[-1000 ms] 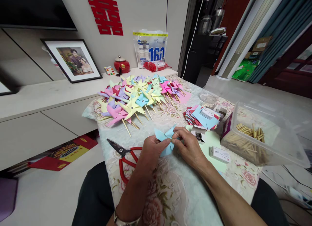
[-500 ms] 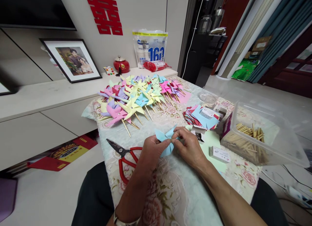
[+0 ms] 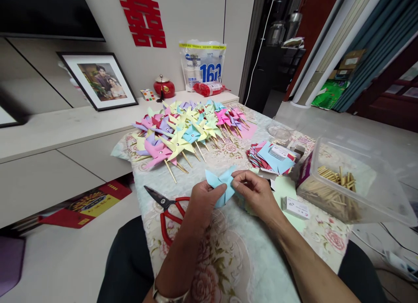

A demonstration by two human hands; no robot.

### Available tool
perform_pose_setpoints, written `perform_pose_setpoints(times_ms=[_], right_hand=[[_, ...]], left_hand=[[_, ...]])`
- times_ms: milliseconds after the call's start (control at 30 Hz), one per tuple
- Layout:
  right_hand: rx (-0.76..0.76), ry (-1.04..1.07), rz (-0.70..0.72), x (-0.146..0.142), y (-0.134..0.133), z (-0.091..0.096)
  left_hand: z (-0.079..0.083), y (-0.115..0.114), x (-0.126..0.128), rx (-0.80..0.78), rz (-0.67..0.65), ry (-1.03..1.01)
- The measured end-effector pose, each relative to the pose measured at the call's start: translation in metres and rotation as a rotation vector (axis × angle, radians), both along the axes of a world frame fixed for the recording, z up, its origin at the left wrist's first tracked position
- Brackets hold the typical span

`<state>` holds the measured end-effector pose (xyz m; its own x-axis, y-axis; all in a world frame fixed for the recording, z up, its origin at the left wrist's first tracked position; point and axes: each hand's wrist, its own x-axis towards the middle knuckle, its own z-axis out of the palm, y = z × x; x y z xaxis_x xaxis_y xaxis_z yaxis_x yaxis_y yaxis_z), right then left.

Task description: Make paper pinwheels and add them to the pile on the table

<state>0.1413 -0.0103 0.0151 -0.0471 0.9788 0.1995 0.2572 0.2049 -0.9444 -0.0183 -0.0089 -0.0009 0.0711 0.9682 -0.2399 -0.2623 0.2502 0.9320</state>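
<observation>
Between my hands is a light blue paper pinwheel [image 3: 224,193], its blades folded toward the middle and no stick visible on it. My left hand [image 3: 205,199] pinches it from the left, the thumb lying across the paper. At its right edge, the fingers of my right hand [image 3: 253,190] are closed in a pinch on the paper. Red-handled scissors [image 3: 168,207] lie half open to the left of my left hand. Beyond my hands, several finished pinwheels [image 3: 191,133] in pink, yellow, blue and purple rest on wooden sticks.
A clear plastic box [image 3: 362,181] at the right holds wooden sticks [image 3: 339,183]. Coloured paper sheets [image 3: 261,157] and a small white box [image 3: 296,207] lie near it. A framed photo [image 3: 99,82] and a red jar [image 3: 164,89] stand on the cabinet behind.
My right fingers have shifted from the pinwheel's centre to its right edge, and more of its blue face shows. My left hand has stayed nearly still.
</observation>
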Motion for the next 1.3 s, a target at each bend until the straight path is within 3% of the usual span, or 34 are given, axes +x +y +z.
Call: perform_pose_setpoints(times_ms=[300, 1300], right_hand=[[0.055, -0.183, 0.015, -0.0011, -0.0018, 0.0006], [0.080, -0.151, -0.006, 0.0002, -0.0017, 0.0025]], left_hand=[[0.0001, -0.0003, 0.0026, 0.023, 0.039, -0.016], [0.0005, 0.0026, 0.0057, -0.044, 0.057, -0.036]])
